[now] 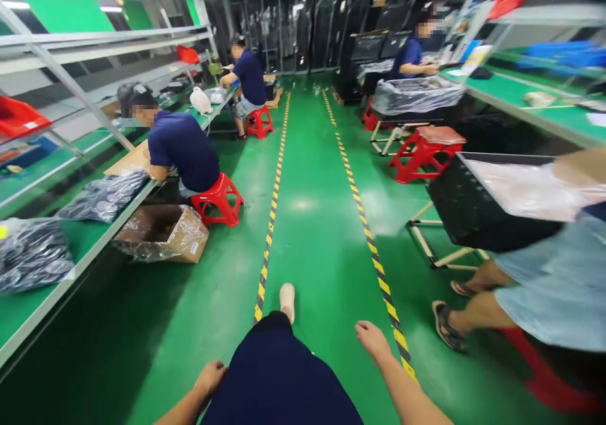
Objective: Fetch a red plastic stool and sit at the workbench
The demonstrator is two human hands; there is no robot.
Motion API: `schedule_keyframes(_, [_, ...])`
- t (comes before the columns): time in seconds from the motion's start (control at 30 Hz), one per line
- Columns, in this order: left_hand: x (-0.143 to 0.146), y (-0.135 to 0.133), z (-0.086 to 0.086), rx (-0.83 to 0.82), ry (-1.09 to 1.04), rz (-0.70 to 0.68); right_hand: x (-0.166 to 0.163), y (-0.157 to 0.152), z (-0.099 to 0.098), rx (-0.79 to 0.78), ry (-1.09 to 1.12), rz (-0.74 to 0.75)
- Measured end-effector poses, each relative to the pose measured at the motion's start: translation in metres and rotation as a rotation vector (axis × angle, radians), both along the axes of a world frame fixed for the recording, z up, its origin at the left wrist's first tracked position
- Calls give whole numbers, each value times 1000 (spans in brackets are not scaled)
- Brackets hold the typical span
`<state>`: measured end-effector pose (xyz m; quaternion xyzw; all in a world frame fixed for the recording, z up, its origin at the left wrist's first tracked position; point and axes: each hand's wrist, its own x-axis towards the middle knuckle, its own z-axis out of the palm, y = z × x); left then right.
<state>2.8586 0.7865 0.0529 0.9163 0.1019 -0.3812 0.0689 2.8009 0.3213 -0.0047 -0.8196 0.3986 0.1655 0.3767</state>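
My left hand [211, 376] hangs low beside my dark blue clothing [279, 374], its fingers curled in and no object showing in it. Out to the right, over the green floor [307, 235], my right hand [373, 338] is loosely closed and also shows nothing held. Neither hand touches a table or a container. One light-coloured shoe [286, 299] of mine shows ahead on the floor, between two yellow-and-black tape lines.
At left, a green workbench [89, 239] carries bagged dark parts [33, 254]; an open cardboard box [163, 232] stands below. Seated people work on both sides. On the right are a black bin [487, 210] on a stand, a red stool [426, 153] and a person's sandalled feet.
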Motion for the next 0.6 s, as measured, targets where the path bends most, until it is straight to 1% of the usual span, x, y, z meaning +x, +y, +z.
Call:
schedule_keyframes(0.1, [76,-41,-32,-52,116,2,75,-37,-20,4,62,55])
schedule_keyframes(0.17, [135,-77,-49,-59,152,-23,109,-50,-41,7,156,137])
schedule_keyframes(0.23, [198,-123,-63,-44,155,-66,132,-56,-66,16,239,210])
schedule_keyframes(0.3, [256,-178,-78,-33,133,-134,149,-55,-95,5,266,241])
schedule_keyframes(0.37, [297,-234,-102,-43,119,-208,166,-53,-131,-16,212,241])
schedule_keyframes(0.4, [309,-261,-119,-50,133,-246,176,-53,-152,5,195,244])
schedule_keyframes(0.47, [315,-307,-162,-40,228,-330,205,-63,-199,74,161,277])
schedule_keyframes(0.53, [303,-342,-213,29,409,-439,246,-86,-252,148,144,331])
schedule_keyframes(0.57, [293,-355,-239,76,468,-443,271,-102,-280,177,137,359])
schedule_keyframes(0.6, [282,-367,-264,112,487,-404,297,-120,-308,198,132,384])
